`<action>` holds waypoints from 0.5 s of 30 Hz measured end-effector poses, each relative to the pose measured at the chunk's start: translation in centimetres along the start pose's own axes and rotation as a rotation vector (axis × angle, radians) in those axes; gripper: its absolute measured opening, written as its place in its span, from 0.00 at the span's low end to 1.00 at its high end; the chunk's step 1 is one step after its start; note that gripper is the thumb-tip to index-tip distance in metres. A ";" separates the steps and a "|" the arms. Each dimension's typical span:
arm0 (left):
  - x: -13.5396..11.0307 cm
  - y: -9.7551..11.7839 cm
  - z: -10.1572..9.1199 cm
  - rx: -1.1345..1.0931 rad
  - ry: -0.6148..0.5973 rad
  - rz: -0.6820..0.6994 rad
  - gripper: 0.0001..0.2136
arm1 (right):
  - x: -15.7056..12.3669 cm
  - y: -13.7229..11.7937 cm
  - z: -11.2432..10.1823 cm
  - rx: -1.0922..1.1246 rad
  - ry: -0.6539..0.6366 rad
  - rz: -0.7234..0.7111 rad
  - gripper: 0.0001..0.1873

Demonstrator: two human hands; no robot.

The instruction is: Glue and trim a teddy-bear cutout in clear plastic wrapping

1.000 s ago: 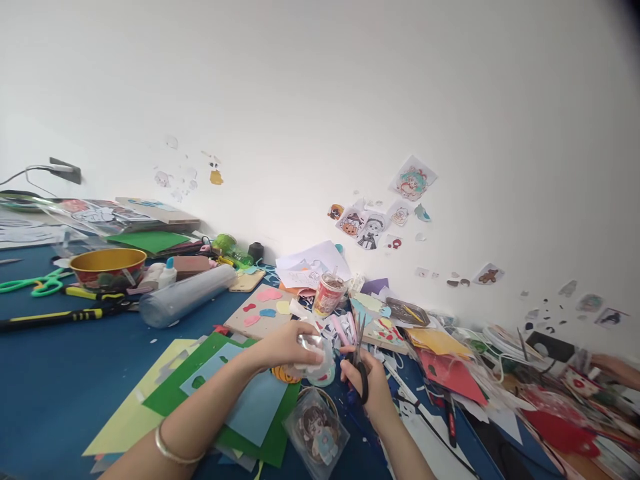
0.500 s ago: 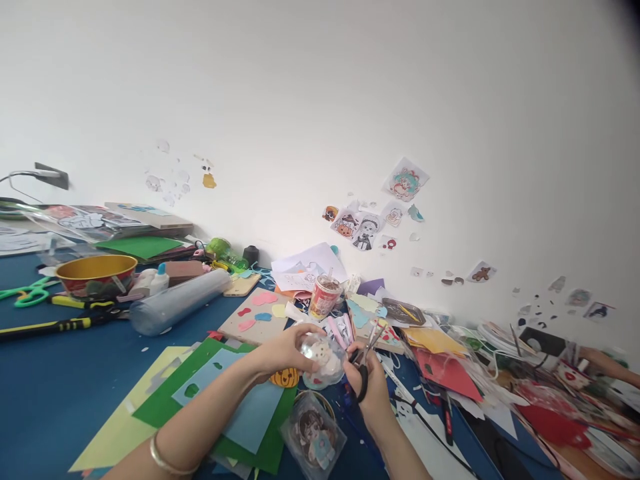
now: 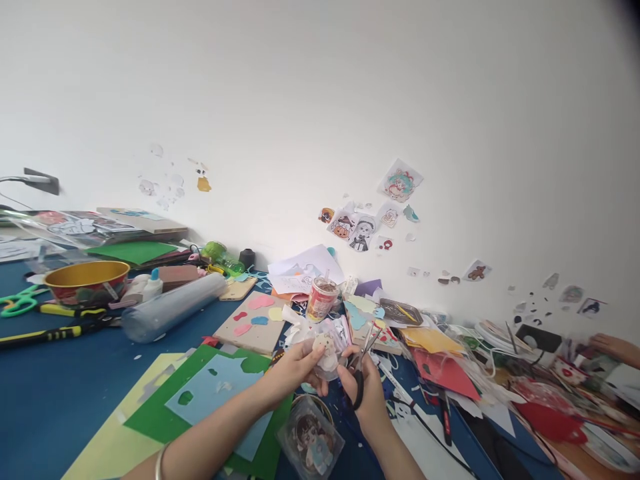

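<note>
Pale Cartoon-Animal Cutout (image 3: 324, 347) Pinched Beside Raised Scissors (image 3: 359, 387)

A left hand (image 3: 297, 365) grips the cutout and its clear plastic surround over a blue-covered worktable (image 3: 45, 393), thumb pressed on the face and the other fingers tucked underneath. Just beside that grip, a right hand (image 3: 369, 387) is closed around the black handles of the scissors, whose slightly parted blades point up and away from the cutout. Whether the right fingertips touch the plastic edge cannot be told.

Directly below the two grips, on the wearer's side, lies a clear sleeve (image 3: 313, 443) showing a cartoon figure with dark hair. To the left of the grips, partly under the left forearm, a light blue sheet (image 3: 205, 393) with cut-out holes overlaps a green sheet (image 3: 143, 417), with a pale yellow sheet (image 3: 107, 427) beneath. Just beyond the left hand is a board (image 3: 275, 327) bearing pink, red, yellow and blue shapes; past the cutout stands a red-and-yellow cup (image 3: 320, 303) with a straw. Farther left of the grips, a clear plastic roll (image 3: 173, 310) lies near a gold-lined bowl (image 3: 87, 280). Right of the scissors are a yellow-orange sheet (image 3: 433, 340) and a red sheet (image 3: 445, 377). Well apart, at far right, another person's hand (image 3: 613, 347) reaches into view.
</note>
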State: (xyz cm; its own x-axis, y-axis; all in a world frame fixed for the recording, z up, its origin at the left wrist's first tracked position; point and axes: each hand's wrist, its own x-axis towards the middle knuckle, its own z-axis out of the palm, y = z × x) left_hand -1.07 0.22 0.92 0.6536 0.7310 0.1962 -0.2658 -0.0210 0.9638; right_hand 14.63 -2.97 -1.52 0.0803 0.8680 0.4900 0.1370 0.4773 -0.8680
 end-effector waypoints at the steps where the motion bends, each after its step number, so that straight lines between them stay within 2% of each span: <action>1: 0.0 0.2 -0.1 0.015 0.008 0.007 0.19 | -0.1 -0.1 0.0 -0.014 -0.018 0.006 0.10; 7: -0.1 1.2 -0.6 0.041 0.140 0.077 0.19 | -0.2 -0.8 0.4 -0.029 -0.205 0.032 0.12; 15: -0.1 1.8 -0.8 -0.008 0.261 0.050 0.14 | -0.2 -1.5 0.4 0.064 -0.268 0.063 0.13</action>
State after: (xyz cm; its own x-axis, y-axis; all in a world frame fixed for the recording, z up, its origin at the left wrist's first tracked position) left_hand -2.18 0.62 2.47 0.4346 0.8805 0.1892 -0.2997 -0.0567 0.9523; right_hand 14.06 -3.82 -0.34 -0.1785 0.8973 0.4038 0.0769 0.4219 -0.9034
